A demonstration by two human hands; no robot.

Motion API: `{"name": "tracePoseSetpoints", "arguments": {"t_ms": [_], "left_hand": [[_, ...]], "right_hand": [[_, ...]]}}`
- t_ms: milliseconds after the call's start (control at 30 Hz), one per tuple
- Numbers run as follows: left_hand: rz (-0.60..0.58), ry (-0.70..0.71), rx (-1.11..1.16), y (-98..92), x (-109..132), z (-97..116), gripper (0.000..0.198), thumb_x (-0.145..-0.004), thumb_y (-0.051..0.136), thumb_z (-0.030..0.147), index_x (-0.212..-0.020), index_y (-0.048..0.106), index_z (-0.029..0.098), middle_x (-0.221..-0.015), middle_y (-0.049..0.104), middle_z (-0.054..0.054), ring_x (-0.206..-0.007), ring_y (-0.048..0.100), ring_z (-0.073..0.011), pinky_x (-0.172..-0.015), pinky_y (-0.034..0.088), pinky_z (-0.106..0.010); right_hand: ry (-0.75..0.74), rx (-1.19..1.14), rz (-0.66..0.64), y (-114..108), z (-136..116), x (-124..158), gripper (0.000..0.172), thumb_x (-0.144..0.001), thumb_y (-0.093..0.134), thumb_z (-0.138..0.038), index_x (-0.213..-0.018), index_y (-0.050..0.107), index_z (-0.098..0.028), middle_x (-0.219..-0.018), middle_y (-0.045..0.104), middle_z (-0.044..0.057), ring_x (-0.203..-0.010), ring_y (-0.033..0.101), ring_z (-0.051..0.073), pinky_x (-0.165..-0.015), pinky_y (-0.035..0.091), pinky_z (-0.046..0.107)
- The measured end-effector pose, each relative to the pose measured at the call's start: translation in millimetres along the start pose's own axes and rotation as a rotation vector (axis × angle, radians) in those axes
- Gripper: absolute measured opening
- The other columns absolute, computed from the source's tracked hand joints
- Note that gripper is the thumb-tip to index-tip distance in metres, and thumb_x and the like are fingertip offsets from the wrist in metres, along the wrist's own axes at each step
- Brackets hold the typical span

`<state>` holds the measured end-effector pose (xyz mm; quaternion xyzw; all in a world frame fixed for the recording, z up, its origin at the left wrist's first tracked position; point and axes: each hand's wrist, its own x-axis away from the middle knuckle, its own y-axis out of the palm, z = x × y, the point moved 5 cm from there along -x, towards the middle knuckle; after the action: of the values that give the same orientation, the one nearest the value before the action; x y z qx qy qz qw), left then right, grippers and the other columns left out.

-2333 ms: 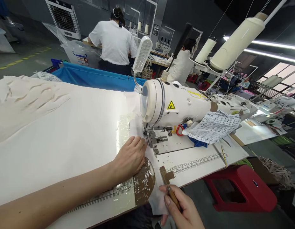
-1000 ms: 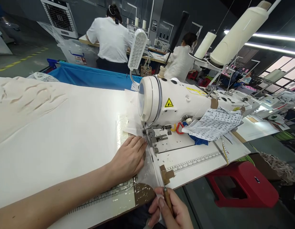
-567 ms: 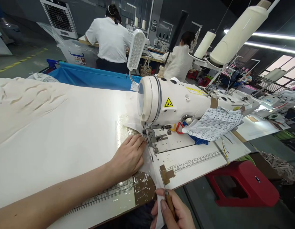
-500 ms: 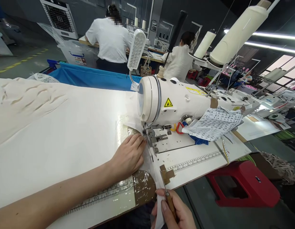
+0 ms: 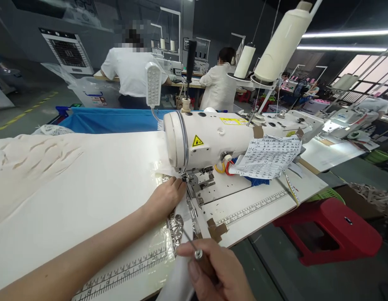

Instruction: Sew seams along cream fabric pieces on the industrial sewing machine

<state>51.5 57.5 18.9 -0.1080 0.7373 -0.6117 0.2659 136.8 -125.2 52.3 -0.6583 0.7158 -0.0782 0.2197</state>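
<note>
My left hand [image 5: 165, 199] lies flat with fingers stretched on a thin white fabric strip [image 5: 185, 209], fingertips right beside the presser foot [image 5: 191, 184] of the white sewing machine [image 5: 209, 138]. At the table's near edge my right hand [image 5: 217, 274] is closed round a wooden-handled awl [image 5: 198, 255]. Its metal tip points toward the fabric near the left hand. The fabric runs from under the foot down over the table edge by my right hand.
A large cream cloth [image 5: 71, 184] covers the table to the left. Taped rulers [image 5: 253, 207] run along the front edge. A printed paper sheet [image 5: 269, 156] rests against the machine. A red stool [image 5: 332, 230] stands right. Two people work behind a blue bin [image 5: 109, 119].
The head camera has dropped and shifted right. My left hand slid forward toward the presser foot. My right hand rose over the table edge, the awl now pointing further left.
</note>
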Motion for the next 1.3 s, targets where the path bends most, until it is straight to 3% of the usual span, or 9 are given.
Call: {"name": "tracePoseSetpoints", "arguments": {"t_ms": [67,167,267,400,600,1167,1300], "left_hand": [[0.085,-0.006,0.05,-0.8,2,-4,0.033,-0.086,0.041,-0.007,-0.1,0.064,0.012,-0.099,0.066,-0.013,-0.088,0.06,-0.0245,-0.07,0.055,-0.034],[0.219,-0.042,0.184,2.2,7,-16,0.027,-0.091,0.043,0.004,-0.099,0.066,0.014,-0.102,0.068,-0.011,-0.091,0.063,-0.0241,-0.068,0.055,-0.033],[0.272,-0.076,0.347,6.8,8,-28,0.024,-0.096,0.044,0.02,-0.096,0.067,0.016,-0.1,0.069,-0.009,-0.09,0.065,-0.0222,-0.069,0.056,-0.031],[0.269,-0.1,0.515,6.5,6,-34,0.028,-0.098,0.046,0.034,-0.089,0.069,0.019,-0.097,0.07,-0.007,-0.088,0.067,-0.0198,-0.071,0.055,-0.029],[0.251,-0.143,0.595,5.2,5,-36,0.029,-0.096,0.05,0.039,-0.087,0.07,0.021,-0.094,0.071,-0.006,-0.089,0.067,-0.02,-0.074,0.055,-0.03],[0.282,-0.056,0.425,1.6,4,-28,0.025,-0.1,0.046,0.035,-0.096,0.065,0.02,-0.097,0.07,-0.006,-0.088,0.066,-0.0196,-0.068,0.053,-0.029],[0.245,-0.091,0.406,4.8,2,-29,0.023,-0.098,0.046,0.035,-0.097,0.064,0.021,-0.092,0.069,-0.005,-0.083,0.064,-0.019,-0.065,0.052,-0.028]], "right_hand": [[-0.074,0.115,-0.012,2,9,-1,0.028,-0.106,0.042,-0.041,-0.124,0.061,-0.03,-0.07,0.059,-0.003,-0.051,0.055,0.013,-0.044,0.039,0.02],[-0.172,0.317,0.051,-4,24,-6,0.033,-0.106,0.035,-0.03,-0.134,0.052,-0.026,-0.09,0.072,0.003,-0.072,0.069,0.02,-0.054,0.047,0.025],[-0.114,0.478,0.124,-13,41,-21,0.034,-0.107,0.03,-0.022,-0.134,0.049,-0.015,-0.103,0.073,0.01,-0.08,0.072,0.023,-0.058,0.049,0.029],[-0.054,0.641,0.179,-14,53,-42,0.033,-0.107,0.034,-0.023,-0.133,0.05,-0.01,-0.098,0.073,0.011,-0.072,0.07,0.022,-0.055,0.044,0.029],[-0.101,0.66,0.149,-1,55,-59,0.03,-0.102,0.043,-0.016,-0.13,0.054,-0.015,-0.092,0.072,0.006,-0.07,0.068,0.018,-0.053,0.039,0.026],[-0.072,0.68,0.113,4,57,-65,0.03,-0.1,0.046,-0.012,-0.128,0.055,-0.015,-0.093,0.071,0.005,-0.073,0.068,0.019,-0.054,0.041,0.029],[-0.07,0.724,0.072,6,56,-66,0.031,-0.101,0.049,-0.011,-0.131,0.054,-0.013,-0.098,0.071,0.007,-0.077,0.069,0.019,-0.056,0.044,0.028]]}}
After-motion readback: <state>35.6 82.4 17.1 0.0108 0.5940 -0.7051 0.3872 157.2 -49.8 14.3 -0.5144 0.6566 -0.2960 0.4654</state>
